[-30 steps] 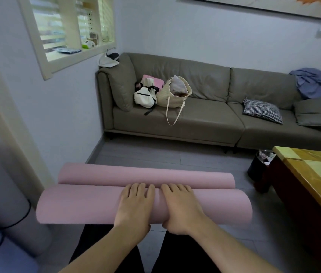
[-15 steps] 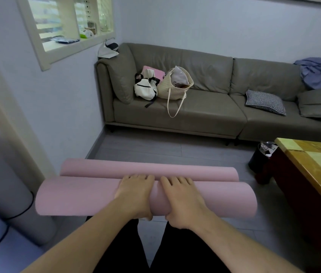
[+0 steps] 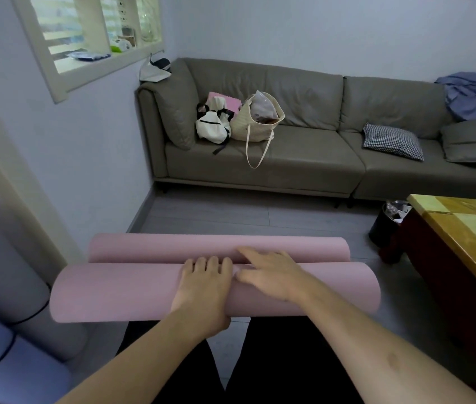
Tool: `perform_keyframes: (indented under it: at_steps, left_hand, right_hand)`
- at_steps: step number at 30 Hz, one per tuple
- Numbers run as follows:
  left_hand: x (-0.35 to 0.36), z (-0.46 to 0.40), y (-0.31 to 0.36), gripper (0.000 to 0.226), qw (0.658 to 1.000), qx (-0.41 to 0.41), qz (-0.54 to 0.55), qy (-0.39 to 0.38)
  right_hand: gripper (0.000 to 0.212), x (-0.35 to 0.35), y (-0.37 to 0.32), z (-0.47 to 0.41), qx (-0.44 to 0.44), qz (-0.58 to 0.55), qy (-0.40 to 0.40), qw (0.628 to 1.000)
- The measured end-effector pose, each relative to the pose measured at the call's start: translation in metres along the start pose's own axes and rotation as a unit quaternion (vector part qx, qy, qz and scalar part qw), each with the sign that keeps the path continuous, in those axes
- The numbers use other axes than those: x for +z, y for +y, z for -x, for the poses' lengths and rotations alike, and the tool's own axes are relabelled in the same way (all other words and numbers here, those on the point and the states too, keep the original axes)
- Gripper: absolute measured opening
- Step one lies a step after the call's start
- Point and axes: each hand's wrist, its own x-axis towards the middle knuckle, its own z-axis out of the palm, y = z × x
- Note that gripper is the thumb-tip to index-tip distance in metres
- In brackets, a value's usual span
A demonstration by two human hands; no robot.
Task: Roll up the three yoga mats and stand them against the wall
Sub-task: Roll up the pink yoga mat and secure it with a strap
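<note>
A pink yoga mat lies across the floor in front of my knees, its thick near roll (image 3: 120, 293) lying against the mat's curled far end (image 3: 155, 247). My left hand (image 3: 204, 287) presses on top of the near roll, fingers draped over its crest. My right hand (image 3: 271, 275) lies flat beside it, fingers spread and reaching the seam between the two pink curls. A rolled grey mat (image 3: 0, 275) with a black strap stands at the left by the wall. A lavender mat (image 3: 0, 363) fills the lower left corner.
A grey sofa (image 3: 303, 164) carrying bags and cushions runs along the far wall. A wooden table (image 3: 464, 237) stands at the right, with a black bin (image 3: 385, 225) beside it. Grey floor (image 3: 231, 211) lies between the mat and the sofa.
My right hand has slid forward and spread its fingers onto the seam by the far curl. My left hand has stayed on the near roll.
</note>
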Motion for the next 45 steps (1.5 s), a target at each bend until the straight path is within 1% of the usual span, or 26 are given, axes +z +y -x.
perform_keyframes:
  at_steps: [2,5,7,9,11,14,16,18,21,23,26,27,29,31,34,36,37,40,43,44,45]
  left_hand:
    - [-0.002,-0.002,-0.002,0.094,1.000,0.008,0.006,-0.011]
    - [-0.010,-0.012,-0.010,0.091,0.998,0.020,0.031,-0.045]
    - [-0.017,-0.019,-0.015,0.094,0.995,0.016,0.055,-0.076]
    - [-0.023,-0.025,-0.019,0.104,0.992,-0.001,0.089,-0.094]
    - [-0.024,-0.028,-0.020,0.120,0.989,-0.011,0.110,-0.095]
    - [-0.019,-0.023,-0.020,0.143,0.992,0.007,0.099,-0.077]
    - [-0.017,-0.018,-0.020,0.149,0.992,0.012,0.099,-0.077]
    - [-0.019,-0.016,-0.020,0.148,0.991,0.016,0.106,-0.080]
    - [-0.022,-0.019,-0.021,0.146,0.991,0.009,0.114,-0.076]
    - [-0.022,-0.022,-0.022,0.147,0.991,0.000,0.115,-0.075]
    - [-0.017,-0.024,-0.020,0.146,0.994,-0.003,0.089,-0.058]
    - [-0.014,-0.021,-0.019,0.145,0.996,-0.005,0.071,-0.046]
    - [-0.007,-0.013,-0.016,0.139,0.999,-0.003,0.037,-0.017]
    - [0.002,-0.006,-0.013,0.131,1.000,0.004,0.011,0.008]
    - [0.004,-0.003,-0.015,0.110,0.999,0.012,0.012,0.043]
    - [-0.004,-0.007,-0.019,0.095,0.999,0.012,0.021,0.026]
    - [-0.007,-0.008,-0.021,0.093,1.000,0.014,0.017,0.005]
    - [-0.017,-0.014,-0.021,0.094,0.999,0.019,0.012,-0.036]
    - [-0.022,-0.017,-0.020,0.095,0.998,0.022,0.020,-0.059]
    - [-0.022,-0.017,-0.020,0.094,0.997,0.023,0.023,-0.065]
    - [-0.022,-0.018,-0.020,0.093,0.997,0.022,0.027,-0.069]
  right_hand:
    - [0.074,0.003,-0.002,0.002,-0.013,0.023,0.015,1.000]
    - [0.078,0.005,-0.001,0.001,-0.011,0.005,0.033,0.999]
    - [0.081,0.009,0.001,-0.001,-0.010,0.005,0.041,0.999]
    - [0.089,0.014,0.000,0.001,-0.007,0.019,0.061,0.998]
    - [0.098,0.021,-0.001,0.009,-0.010,0.032,0.080,0.996]
    - [0.106,0.036,-0.002,0.023,-0.043,0.097,0.132,0.985]
    - [0.109,0.044,0.002,0.026,-0.067,0.148,0.153,0.975]
    - [0.116,0.047,0.007,0.024,-0.081,0.199,0.134,0.967]
    - [0.123,0.043,0.004,0.015,-0.060,0.230,0.109,0.965]
    - [0.117,0.040,-0.002,0.011,-0.050,0.231,0.107,0.966]
    - [0.088,0.035,0.000,0.004,-0.059,0.209,0.121,0.969]
    - [0.082,0.033,0.002,0.002,-0.058,0.198,0.119,0.971]
    - [0.079,0.025,0.003,-0.001,-0.049,0.183,0.108,0.976]
    - [0.082,0.015,0.001,-0.003,-0.047,0.168,0.092,0.980]
    - [0.086,0.006,-0.005,0.000,-0.053,0.165,0.069,0.982]
    - [0.088,0.006,-0.008,0.005,-0.058,0.165,0.071,0.982]
    - [0.088,0.009,-0.009,0.008,-0.063,0.161,0.077,0.982]
    - [0.092,0.019,-0.009,0.019,-0.079,0.162,0.112,0.977]
    - [0.109,0.032,-0.007,0.025,-0.076,0.200,0.126,0.969]
    - [0.108,0.035,-0.007,0.024,-0.071,0.209,0.127,0.967]
    - [0.103,0.036,-0.007,0.023,-0.067,0.208,0.125,0.968]
